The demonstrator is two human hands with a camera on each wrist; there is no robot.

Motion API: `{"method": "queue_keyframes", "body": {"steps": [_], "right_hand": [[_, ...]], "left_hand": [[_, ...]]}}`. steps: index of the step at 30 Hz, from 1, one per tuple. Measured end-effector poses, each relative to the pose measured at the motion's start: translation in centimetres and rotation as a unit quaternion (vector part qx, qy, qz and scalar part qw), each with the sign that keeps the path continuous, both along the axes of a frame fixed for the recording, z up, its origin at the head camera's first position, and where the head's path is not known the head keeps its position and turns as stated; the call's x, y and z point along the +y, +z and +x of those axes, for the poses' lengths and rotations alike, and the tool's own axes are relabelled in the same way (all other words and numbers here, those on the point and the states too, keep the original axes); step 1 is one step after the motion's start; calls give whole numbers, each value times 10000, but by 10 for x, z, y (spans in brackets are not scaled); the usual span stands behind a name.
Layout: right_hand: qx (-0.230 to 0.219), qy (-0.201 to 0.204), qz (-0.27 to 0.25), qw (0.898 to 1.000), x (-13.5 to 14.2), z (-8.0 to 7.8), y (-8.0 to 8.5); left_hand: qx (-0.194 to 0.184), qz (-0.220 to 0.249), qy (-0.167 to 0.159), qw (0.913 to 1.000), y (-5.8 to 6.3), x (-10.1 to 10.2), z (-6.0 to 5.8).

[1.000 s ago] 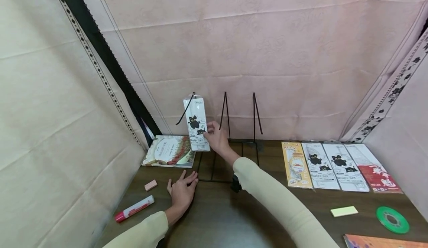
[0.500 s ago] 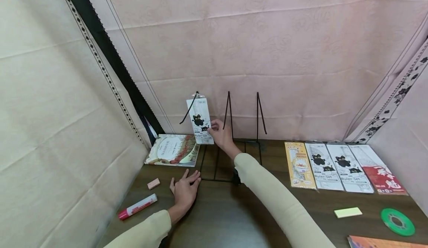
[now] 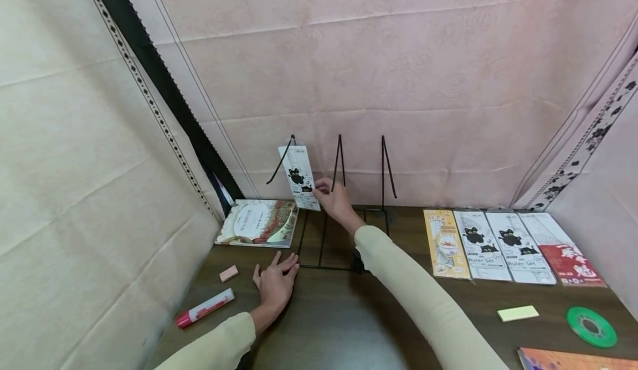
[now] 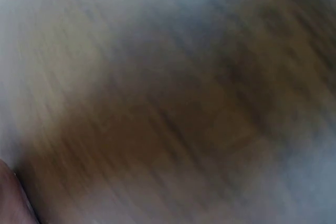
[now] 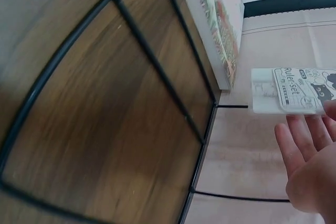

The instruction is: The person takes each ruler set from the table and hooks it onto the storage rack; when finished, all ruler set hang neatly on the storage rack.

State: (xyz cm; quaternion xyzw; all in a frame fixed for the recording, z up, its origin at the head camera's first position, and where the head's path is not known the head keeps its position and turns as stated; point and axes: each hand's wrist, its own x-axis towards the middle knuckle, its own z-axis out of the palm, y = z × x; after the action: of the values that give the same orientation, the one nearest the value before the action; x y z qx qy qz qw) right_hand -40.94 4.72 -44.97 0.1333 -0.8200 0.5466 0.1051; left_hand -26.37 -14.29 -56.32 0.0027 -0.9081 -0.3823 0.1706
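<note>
Ruler set [image 3: 301, 175], packaged, at the left hook [image 3: 280, 161] of a wire rack [image 5: 157, 65], slightly tilted, top just behind the hook; whether threaded on it, too small to tell. Pinched at the lower right edge by thumb and fingers of the right hand [image 3: 336, 198], other fingers loosely extended in the right wrist view; probably gripped low to leave the top free for the hook. Left hand [image 3: 276, 286] with fingers spread, holding nothing, tips touching the rack's near left corner, presumably to steady it. Four packets [image 3: 518, 248] face up in a row on the surface [image 3: 319, 320], well apart from the rack, perhaps to lie clear of the work.
</note>
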Motion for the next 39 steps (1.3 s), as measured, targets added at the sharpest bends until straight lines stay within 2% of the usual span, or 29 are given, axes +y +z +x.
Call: {"method": "queue_keyframes", "body": {"steps": [6, 9, 19, 23, 27, 32, 36, 39], "right_hand": [[238, -41, 500, 9985, 13, 7, 2], [331, -120, 730, 9967, 20, 16, 4], [626, 218, 1222, 9903, 66, 51, 19], [489, 284, 1456, 9877, 91, 71, 22], [325, 510, 1677, 9840, 112, 92, 22], [85, 652, 1936, 9789, 139, 116, 15], [65, 660, 2127, 9749, 168, 129, 8], [141, 495, 2269, 9726, 192, 132, 6]], "left_hand": [[24, 15, 20, 10000, 0, 0, -2], [27, 17, 17, 10000, 0, -1, -2], [43, 54, -26, 10000, 1, -2, -3], [49, 84, -90, 9999, 2, -1, -4], [58, 89, -18, 9999, 0, -1, -4], [30, 68, 19, 10000, -1, -2, -3], [8, 103, -19, 9999, -1, -1, -1], [21, 110, -16, 9999, -2, 0, -1]]}}
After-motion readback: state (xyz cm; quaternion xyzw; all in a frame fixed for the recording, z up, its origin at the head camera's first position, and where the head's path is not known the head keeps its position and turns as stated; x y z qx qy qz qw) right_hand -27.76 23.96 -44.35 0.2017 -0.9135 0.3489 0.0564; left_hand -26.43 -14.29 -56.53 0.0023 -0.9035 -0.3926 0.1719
